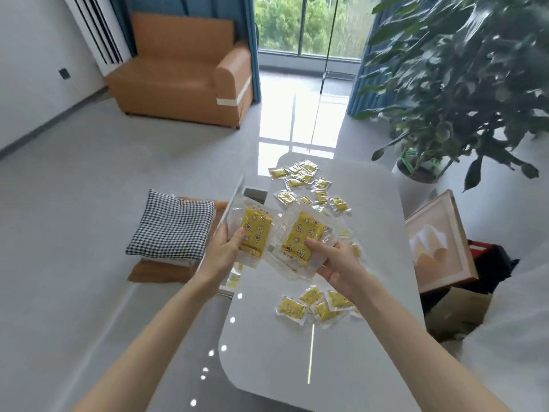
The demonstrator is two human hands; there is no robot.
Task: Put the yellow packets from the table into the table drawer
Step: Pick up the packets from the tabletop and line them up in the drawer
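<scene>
My left hand (223, 248) grips a yellow packet in clear wrap (256, 230) by its lower edge. My right hand (335, 264) holds another yellow packet (303, 234), seemingly on top of a small stack of clear wrappers, thumb on top. Both are raised above the left edge of the white table (377, 233). Several yellow packets lie at the table's far end (306, 181) and several more lie nearer to me (315, 306). The open drawer (254, 195) juts out on the table's left side, mostly hidden behind the held packets.
A houndstooth cushion (175, 226) lies on a brown stool left of the table. A framed picture (439, 242) leans on the right, with a cardboard box below it. A big potted plant (463, 84) stands beyond the table's right side. An orange sofa (184, 72) is far back.
</scene>
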